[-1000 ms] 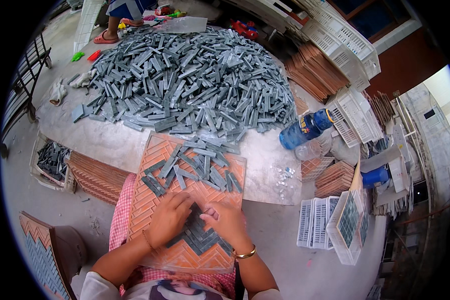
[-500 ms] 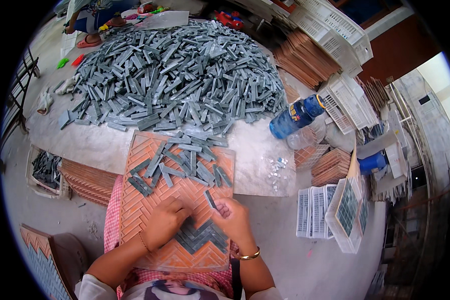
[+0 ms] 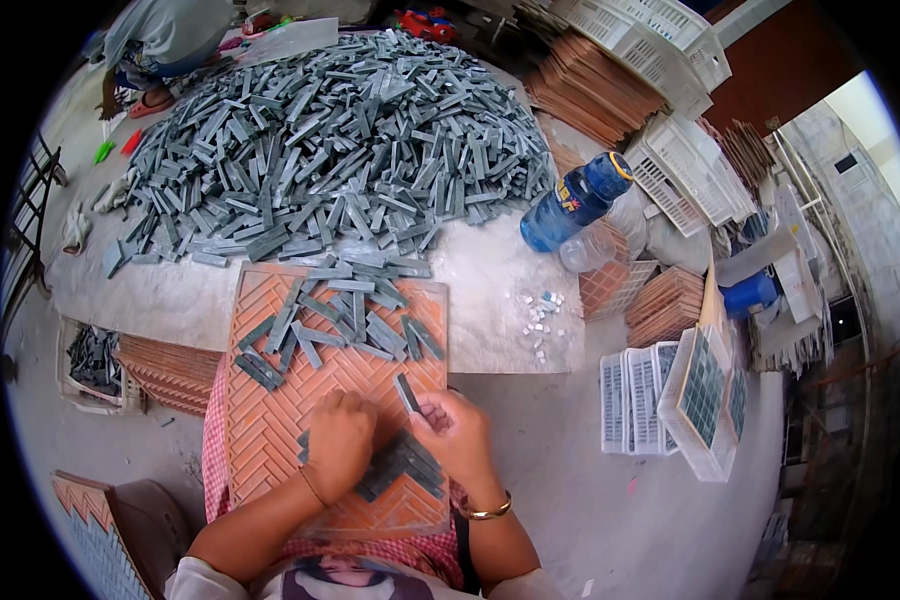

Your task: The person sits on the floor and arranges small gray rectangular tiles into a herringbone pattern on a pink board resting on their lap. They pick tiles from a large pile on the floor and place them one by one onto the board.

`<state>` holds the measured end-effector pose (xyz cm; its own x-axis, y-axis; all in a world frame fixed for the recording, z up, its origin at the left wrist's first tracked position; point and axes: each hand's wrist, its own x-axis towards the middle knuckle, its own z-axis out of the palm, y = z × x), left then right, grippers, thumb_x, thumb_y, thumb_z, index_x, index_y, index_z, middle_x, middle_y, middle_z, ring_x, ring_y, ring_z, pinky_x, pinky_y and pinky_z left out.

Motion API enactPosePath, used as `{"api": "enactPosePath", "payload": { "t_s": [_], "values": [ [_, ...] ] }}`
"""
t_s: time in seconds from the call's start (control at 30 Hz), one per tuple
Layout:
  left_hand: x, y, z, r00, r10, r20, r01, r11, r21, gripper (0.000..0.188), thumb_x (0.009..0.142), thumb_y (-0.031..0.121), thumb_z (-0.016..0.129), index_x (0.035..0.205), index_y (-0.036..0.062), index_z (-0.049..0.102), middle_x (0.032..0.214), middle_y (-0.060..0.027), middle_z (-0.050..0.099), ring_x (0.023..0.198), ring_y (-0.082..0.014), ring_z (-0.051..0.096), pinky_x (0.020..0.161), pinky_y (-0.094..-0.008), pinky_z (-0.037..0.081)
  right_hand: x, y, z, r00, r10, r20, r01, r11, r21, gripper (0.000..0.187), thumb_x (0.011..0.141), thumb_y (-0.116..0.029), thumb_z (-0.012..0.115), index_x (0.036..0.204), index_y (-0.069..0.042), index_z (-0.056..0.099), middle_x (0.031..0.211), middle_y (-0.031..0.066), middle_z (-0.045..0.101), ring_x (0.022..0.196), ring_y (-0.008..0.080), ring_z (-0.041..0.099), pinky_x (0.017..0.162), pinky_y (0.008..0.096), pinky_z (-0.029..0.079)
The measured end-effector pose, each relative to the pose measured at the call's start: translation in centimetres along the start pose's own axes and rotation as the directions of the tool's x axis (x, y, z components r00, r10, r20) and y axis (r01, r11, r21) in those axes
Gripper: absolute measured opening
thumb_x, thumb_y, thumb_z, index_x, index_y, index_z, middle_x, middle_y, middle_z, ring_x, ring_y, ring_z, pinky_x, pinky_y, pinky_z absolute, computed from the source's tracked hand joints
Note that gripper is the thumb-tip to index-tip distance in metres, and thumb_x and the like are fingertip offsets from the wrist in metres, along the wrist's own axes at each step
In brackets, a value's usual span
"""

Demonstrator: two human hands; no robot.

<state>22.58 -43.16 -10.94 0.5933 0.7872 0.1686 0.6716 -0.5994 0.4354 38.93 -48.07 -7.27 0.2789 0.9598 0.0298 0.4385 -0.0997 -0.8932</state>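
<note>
An orange herringbone-grooved board (image 3: 270, 440) lies across my lap. Dark grey strip tiles (image 3: 410, 465) fill part of its lower grooves in a zigzag. My left hand (image 3: 338, 440) rests over these laid tiles with its fingers curled down and closed; whatever is between its fingertips is hidden. A single grey strip tile (image 3: 406, 392) stands up from my right hand (image 3: 455, 440), pinched between thumb and fingers just above the board's right side. Loose strip tiles (image 3: 350, 312) lie scattered on the board's far part.
Beyond the board, a big heap of grey strips (image 3: 340, 150) covers the table (image 3: 490, 330). A blue bottle (image 3: 575, 203) and small white chips (image 3: 542, 315) are at right. White crates (image 3: 630, 400) stand on the floor, right. At far left a person (image 3: 150, 60) bends down.
The view has shifted slightly. My left hand has moved a little to the right over the board, baring laid tiles on its left. The right hand keeps its strip tile. The background person bends lower.
</note>
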Motion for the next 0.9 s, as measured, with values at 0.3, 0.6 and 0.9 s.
{"api": "enactPosePath", "payload": {
  "t_s": [0.3, 0.6, 0.9],
  "values": [
    [-0.4, -0.8, 0.6, 0.993, 0.054, -0.104, -0.061, 0.996, -0.065, 0.006, 0.072, 0.007, 0.058, 0.078, 0.0037, 0.058, 0.078, -0.0141, 0.057, 0.079, -0.0305, 0.057, 0.070, -0.0400, 0.047, -0.4, -0.8, 0.1, 1.000, -0.020, 0.013, 0.020, 1.000, 0.019, 0.018, 0.077, 0.000, 0.071, 0.095, 0.001, 0.066, 0.080, 0.0039, 0.066, 0.068, 0.0066, 0.060, 0.061, 0.0212, 0.050],
    [-4.7, -7.1, -6.6, 0.937, -0.230, -0.265, 0.167, 0.957, -0.238, 0.012, 0.069, -0.004, 0.063, 0.077, 0.0015, 0.056, 0.077, -0.0135, 0.056, 0.075, -0.0326, 0.055, 0.067, -0.0404, 0.046, -0.3, -1.0, 2.7, 0.978, -0.047, 0.201, 0.074, 0.989, -0.127, 0.018, 0.077, -0.003, 0.071, 0.094, -0.001, 0.065, 0.079, 0.0075, 0.065, 0.063, 0.0120, 0.060, 0.058, 0.0252, 0.049],
    [-4.6, -2.7, -2.0, 0.984, 0.159, -0.077, -0.163, 0.986, -0.045, 0.021, 0.072, 0.013, 0.060, 0.090, 0.0038, 0.063, 0.092, -0.0058, 0.055, 0.088, -0.0236, 0.051, 0.073, -0.0342, 0.044, -0.2, -0.9, 4.5, 0.998, -0.031, 0.048, 0.036, 0.995, -0.092, 0.017, 0.076, -0.002, 0.072, 0.092, 0.000, 0.066, 0.078, 0.0049, 0.065, 0.064, 0.0090, 0.060, 0.059, 0.0224, 0.049]
  ]
}}
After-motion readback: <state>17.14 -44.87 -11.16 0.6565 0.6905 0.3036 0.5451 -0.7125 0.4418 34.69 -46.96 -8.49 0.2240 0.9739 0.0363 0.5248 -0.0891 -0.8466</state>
